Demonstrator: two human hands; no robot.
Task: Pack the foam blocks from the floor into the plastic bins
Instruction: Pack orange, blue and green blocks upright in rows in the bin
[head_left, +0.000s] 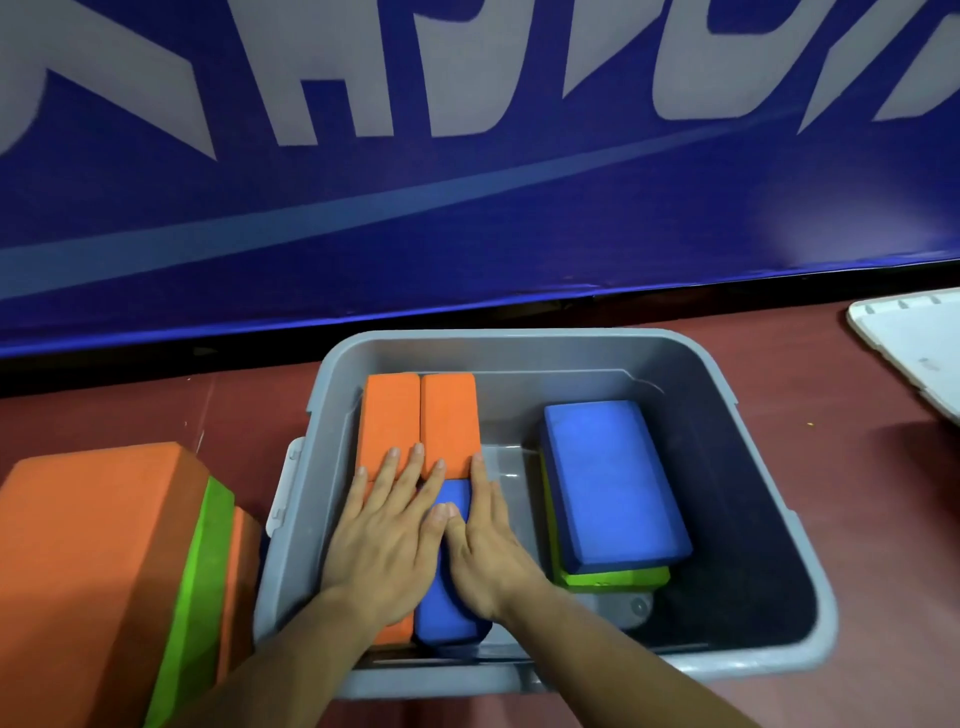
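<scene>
A person's view down into one grey plastic bin (519, 358) on a reddish floor (883, 519). The bin holds six foam blocks. Along its 9 o'clock wall stand two orange blocks (389, 415) side by side on edge at the far end. Nearer the person are a third orange block (395, 631) and a blue block (449, 618). Toward 3 o'clock a second blue block (613, 483) lies flat on one green block (613, 577).

Both hands press down inside the bin with straight fingers, gripping nothing. The left hand (384, 540) is spread across the orange blocks. The right hand (488, 551) lies on the near blue block, and the thumbs touch.

Outside the bin at 9 o'clock, three more blocks are stacked: orange top block (93, 545), green middle block (202, 561), orange bottom block (241, 561). A white lid (914, 343) lies at 2 o'clock, and a blue banner (467, 208) spans 12 o'clock.
</scene>
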